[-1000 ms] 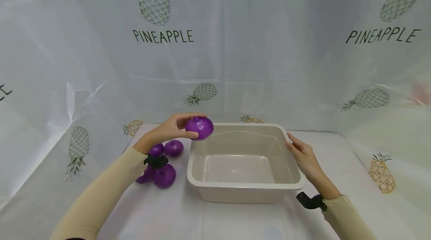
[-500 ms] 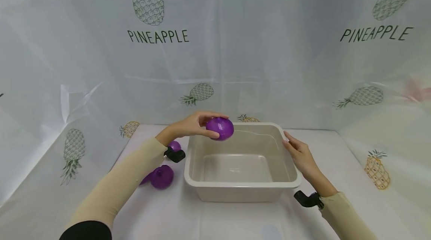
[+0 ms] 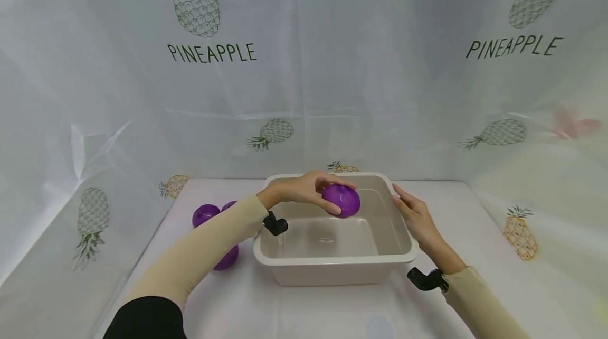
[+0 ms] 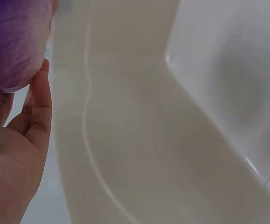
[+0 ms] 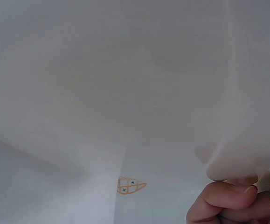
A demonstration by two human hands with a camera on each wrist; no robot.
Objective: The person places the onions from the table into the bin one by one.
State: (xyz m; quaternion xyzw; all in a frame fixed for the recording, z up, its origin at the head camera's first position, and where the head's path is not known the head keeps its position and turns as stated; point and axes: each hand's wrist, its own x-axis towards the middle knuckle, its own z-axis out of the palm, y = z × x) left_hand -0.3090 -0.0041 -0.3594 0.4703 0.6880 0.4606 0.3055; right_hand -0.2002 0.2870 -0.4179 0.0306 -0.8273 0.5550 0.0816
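Head view shows our left hand [image 3: 310,190] pinching a round, glossy purple onion [image 3: 343,201] between thumb and fingers, and we see it held up over the inside of the tub [image 3: 332,262], clear of its floor. From the left wrist we make out fine streaks on the onion's skin, fading from purple to near white. The tub is smooth, beige and plastic-looking, rectangular with rounded corners and a rolled lip. Our right hand [image 3: 419,218] touches its right rim; whether the fingers pinch that rim we cannot tell. Left of the tub, more onions [image 3: 205,215] lie on the pale table [image 3: 309,310], partly hidden by our beige sleeve [image 3: 214,249]. Behind hangs a creased, faintly shiny sheet [image 3: 370,85] printed with pineapples
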